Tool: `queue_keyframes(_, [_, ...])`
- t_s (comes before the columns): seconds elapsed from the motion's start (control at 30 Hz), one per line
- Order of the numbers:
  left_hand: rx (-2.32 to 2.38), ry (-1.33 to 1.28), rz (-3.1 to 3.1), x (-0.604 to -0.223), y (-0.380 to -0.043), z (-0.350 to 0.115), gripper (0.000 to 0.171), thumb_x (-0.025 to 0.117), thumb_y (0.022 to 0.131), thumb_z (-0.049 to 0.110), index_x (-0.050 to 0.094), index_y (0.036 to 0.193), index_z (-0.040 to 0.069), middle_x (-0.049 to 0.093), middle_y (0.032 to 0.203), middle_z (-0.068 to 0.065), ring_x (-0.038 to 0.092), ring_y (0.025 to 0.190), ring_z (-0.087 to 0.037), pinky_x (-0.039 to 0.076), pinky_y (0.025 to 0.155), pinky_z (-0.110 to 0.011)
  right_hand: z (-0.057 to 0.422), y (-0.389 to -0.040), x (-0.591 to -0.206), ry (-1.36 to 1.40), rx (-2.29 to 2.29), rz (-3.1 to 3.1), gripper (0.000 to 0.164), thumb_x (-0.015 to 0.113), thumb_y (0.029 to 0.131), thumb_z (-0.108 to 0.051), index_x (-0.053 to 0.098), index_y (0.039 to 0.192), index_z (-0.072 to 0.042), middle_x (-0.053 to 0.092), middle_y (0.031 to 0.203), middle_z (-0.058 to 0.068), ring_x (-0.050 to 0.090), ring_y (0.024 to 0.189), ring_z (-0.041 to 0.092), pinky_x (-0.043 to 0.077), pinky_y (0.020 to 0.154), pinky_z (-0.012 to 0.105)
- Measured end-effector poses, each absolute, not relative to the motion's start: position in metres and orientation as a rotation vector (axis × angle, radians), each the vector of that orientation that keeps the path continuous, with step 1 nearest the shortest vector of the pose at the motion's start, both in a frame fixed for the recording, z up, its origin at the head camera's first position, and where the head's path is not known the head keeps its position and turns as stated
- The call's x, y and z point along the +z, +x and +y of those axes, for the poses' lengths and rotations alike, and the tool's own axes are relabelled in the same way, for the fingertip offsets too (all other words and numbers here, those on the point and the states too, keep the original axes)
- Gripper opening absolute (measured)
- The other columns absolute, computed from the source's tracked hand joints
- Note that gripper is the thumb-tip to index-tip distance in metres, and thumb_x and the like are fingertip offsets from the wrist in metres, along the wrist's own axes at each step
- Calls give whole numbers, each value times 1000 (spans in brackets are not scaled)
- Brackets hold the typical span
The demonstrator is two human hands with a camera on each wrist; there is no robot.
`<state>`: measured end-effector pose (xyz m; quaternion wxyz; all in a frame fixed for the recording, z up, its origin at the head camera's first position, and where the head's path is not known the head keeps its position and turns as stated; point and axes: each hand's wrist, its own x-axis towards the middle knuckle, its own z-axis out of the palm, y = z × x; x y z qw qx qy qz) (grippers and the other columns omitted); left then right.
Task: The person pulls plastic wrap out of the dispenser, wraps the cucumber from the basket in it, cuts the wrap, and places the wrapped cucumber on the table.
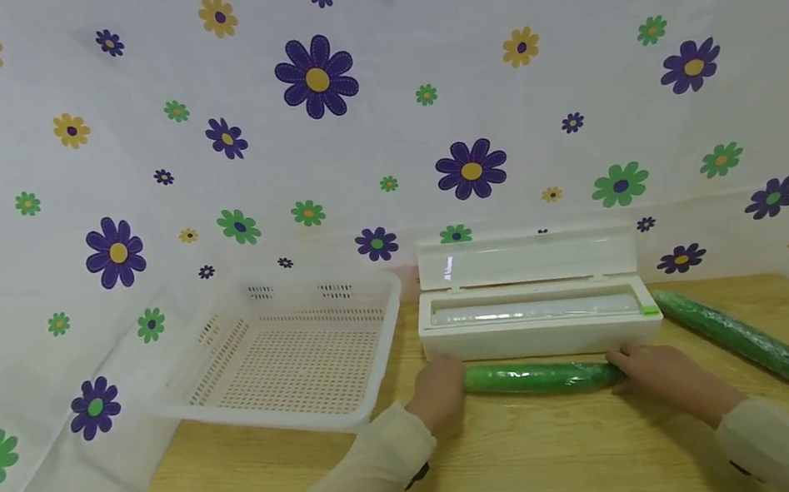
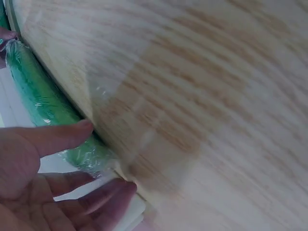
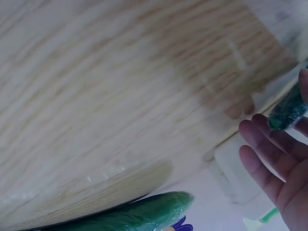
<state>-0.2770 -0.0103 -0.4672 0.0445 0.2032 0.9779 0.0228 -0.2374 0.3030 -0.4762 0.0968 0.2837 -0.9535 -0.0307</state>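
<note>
A green cucumber (image 1: pixel 542 377) wrapped in clear plastic film lies crosswise on the table, just in front of a white film box. My left hand (image 1: pixel 440 395) holds its left end; in the left wrist view the thumb lies over the cucumber (image 2: pixel 45 98) and the fingers pass round the other side. At the right end, my right hand (image 1: pixel 659 379) has the tip between thumb and fingers, partly cut off in the right wrist view. The film box (image 1: pixel 544 340) has its lid raised, with a roll of cling film (image 1: pixel 536 310) inside.
A second film-wrapped cucumber (image 1: pixel 765 349) lies slanted on the right side of the wooden table (image 1: pixel 546 460). To the left sits a white perforated basket (image 1: pixel 267 418). A flower-printed white sheet (image 1: pixel 378 130) hangs behind and at the sides.
</note>
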Motion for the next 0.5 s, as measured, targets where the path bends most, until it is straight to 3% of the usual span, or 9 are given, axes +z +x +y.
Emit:
queue_keyframes(0.2, [-125,663,3037,-464,-268,-10,17,64,86,14,62,100,4,62,91,-7,59,82,-18,52,68,-29,296,-233,-469,719,12,-2893,32,71,80,-33,52,92,-10,50,70,-2,46,57,8,38,48,26])
queue_keyframes(0.4, [15,826,3171,-439,-256,-9,24,64,88,17,61,110,6,62,104,-8,60,91,-19,54,71,-26,282,-226,-447,580,87,-2935,35,67,83,-33,61,100,-2,66,82,10,61,65,21,51,57,35])
queue_keyframes(0.5, [128,947,3296,-424,-253,-7,35,63,90,24,58,120,7,61,116,-10,60,103,-22,54,84,-29,273,-223,-433,531,103,-2876,38,67,85,-32,63,104,0,68,87,15,65,71,26,54,62,40])
